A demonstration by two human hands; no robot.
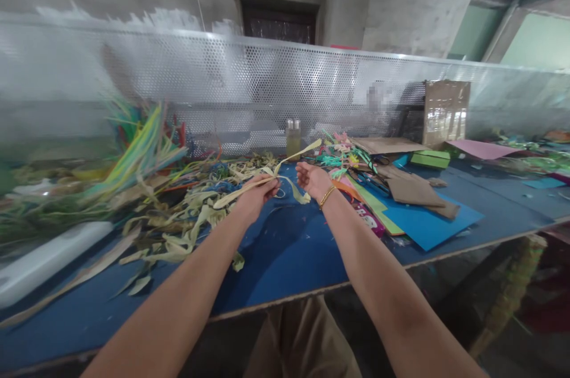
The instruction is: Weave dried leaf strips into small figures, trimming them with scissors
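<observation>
My left hand (259, 194) is closed in a pinch around pale, dried leaf strips (297, 149). One strip rises from its fingers to the upper right, one curves down to the right, and another reaches back over the hand to the left. My right hand (313, 180), with a gold bracelet (327, 196) on its wrist, hovers just right of the strips. Its fingers are loosely curled and apart, and nothing shows between them. A pile of similar dried leaf strips (196, 221) lies on the blue table (289, 259) left of my left hand.
Bright plastic strands (138, 152) and a white, long object (53, 256) are at left. A jar (293, 137) stands before the perforated metal screen (249, 84). Coloured paper (431, 218), cardboard pieces (416, 188) and a purple packet (367, 218) lie at right.
</observation>
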